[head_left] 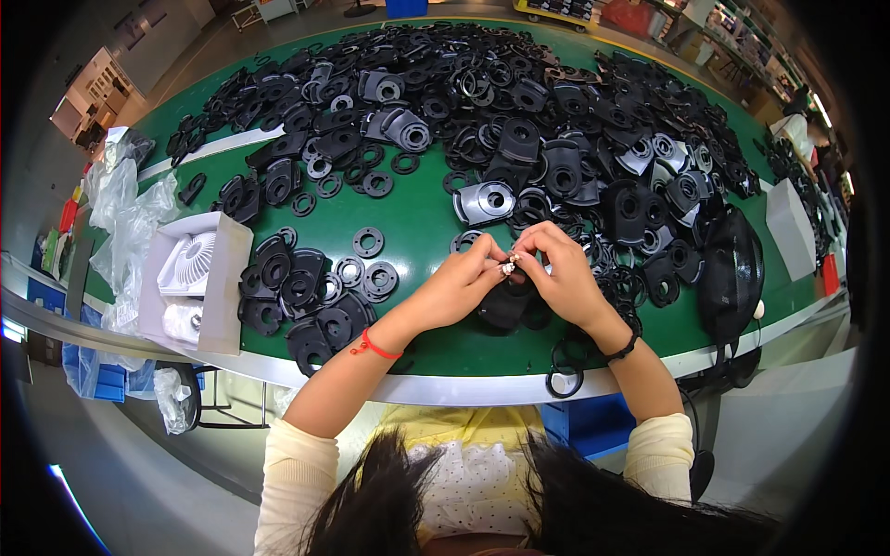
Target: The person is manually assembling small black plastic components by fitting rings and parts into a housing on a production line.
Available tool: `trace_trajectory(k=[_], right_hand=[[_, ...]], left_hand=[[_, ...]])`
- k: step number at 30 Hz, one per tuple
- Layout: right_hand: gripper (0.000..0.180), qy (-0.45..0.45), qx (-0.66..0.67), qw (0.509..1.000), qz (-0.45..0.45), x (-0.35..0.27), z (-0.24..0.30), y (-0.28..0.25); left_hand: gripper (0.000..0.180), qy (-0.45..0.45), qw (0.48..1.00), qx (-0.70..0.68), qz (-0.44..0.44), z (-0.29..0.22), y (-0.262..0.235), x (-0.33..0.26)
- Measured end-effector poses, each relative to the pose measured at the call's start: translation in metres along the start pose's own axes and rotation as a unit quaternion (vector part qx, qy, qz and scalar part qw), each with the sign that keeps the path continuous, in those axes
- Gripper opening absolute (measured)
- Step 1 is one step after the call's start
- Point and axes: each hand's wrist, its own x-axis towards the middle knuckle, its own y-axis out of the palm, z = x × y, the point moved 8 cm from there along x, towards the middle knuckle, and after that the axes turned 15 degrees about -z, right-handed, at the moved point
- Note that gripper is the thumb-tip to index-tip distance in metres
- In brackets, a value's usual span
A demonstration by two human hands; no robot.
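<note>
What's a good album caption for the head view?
Left hand and right hand hold small pale pieces between them, near heaped black parts on a green table.

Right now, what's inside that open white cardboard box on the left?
The open white cardboard box holds a rounded, ribbed white plastic part and a whitish bundle. Anything underneath them is covered.

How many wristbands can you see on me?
2: a red wristband on your left wrist, a black wristband on your right wrist. Your sleeves may hide others.

The sleeves (295, 473) are cream, the bracelets (378, 351) thin (one red, one black).
</note>
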Motion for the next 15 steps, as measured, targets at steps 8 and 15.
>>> trace_trajectory(k=[8, 15], right_hand=[[0.013, 0.214, 0.102, 0.97, -0.054, -0.001, -0.026, -0.007], [0.008, 0.197, 0.306, 0.931, 0.028, -0.008, -0.015, 0.013]], left_hand=[[0.027, -0.044, 0.99, -0.049, -0.128, 0.012, -0.02, 0.006], [0.028, -0.14, 0.95, -0.22, -0.17, 0.016, -0.029, 0.011]])
